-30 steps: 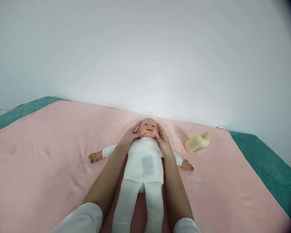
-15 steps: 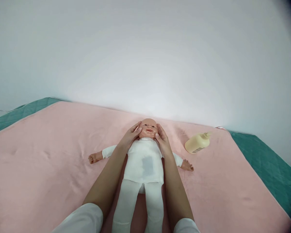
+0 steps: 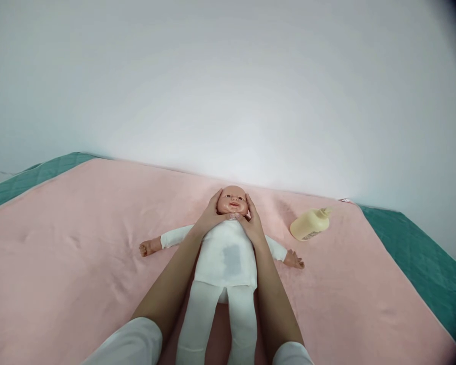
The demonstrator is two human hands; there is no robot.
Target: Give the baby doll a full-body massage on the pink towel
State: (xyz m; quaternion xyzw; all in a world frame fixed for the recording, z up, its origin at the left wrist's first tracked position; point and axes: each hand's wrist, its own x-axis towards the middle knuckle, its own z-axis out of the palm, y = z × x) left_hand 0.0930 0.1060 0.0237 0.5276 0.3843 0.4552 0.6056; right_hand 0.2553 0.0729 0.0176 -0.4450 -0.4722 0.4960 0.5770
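A baby doll [image 3: 228,274] in white clothes lies on its back, arms spread out to both sides, a grey patch on its shirt. My left hand [image 3: 210,215] cups the left side of the doll's head, its thumb laid under the chin. On the other side my right hand [image 3: 253,220] cups the head the same way, and the two thumb tips meet at the doll's neck. My fingertips rest by its temples; part of the fingers is hidden behind the head.
A pale yellow pump bottle [image 3: 309,224] lies on its side right of the doll. Beneath everything is a pink blanket [image 3: 79,263] over a green quilted cover [image 3: 414,248]. A white wall [image 3: 228,91] rises behind the far edge.
Both thumbs have slid from the doll's cheeks down and inward to under its chin, where they now meet. The doll and the bottle have barely moved.
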